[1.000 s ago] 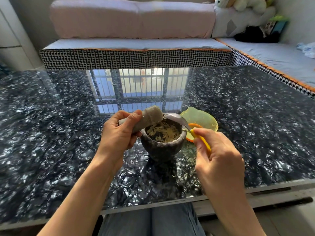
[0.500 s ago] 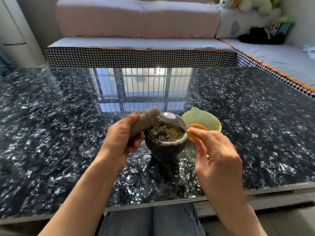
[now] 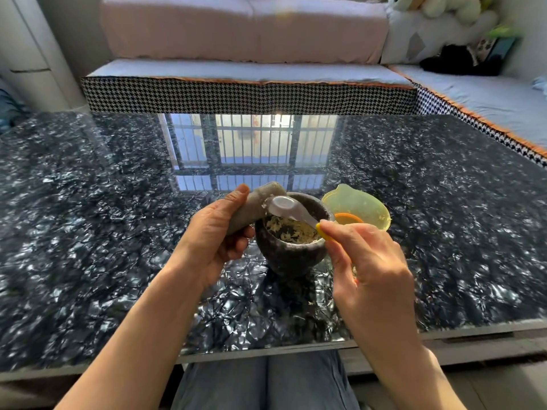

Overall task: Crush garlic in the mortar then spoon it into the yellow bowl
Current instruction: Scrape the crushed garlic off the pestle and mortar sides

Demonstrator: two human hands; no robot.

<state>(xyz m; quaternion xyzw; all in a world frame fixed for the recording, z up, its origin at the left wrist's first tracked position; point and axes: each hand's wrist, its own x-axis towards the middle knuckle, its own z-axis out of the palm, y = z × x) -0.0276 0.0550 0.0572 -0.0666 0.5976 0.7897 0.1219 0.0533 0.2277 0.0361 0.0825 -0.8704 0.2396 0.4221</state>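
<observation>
A dark stone mortar (image 3: 291, 255) stands on the table with crushed garlic (image 3: 291, 230) inside. My left hand (image 3: 214, 238) grips the stone pestle (image 3: 254, 202), tilted with its garlic-flecked head over the mortar's left rim. My right hand (image 3: 367, 261) pinches the yellow handle of a spoon (image 3: 285, 207); its pale bowl rests against the pestle head above the garlic. The translucent yellow bowl (image 3: 359, 204) sits just behind and right of the mortar, touching it or nearly so.
The glossy black marbled table (image 3: 118, 232) reflects a barred window. Its front edge is close to my knees. A sofa with a houndstooth base (image 3: 248, 96) runs along the far and right sides, with stuffed toys (image 3: 438, 7) in the corner.
The spoon's bowl has shifted left, from over the mortar's far rim to the pestle head. The pestle stays tilted at the left rim. The camera has drifted slightly.
</observation>
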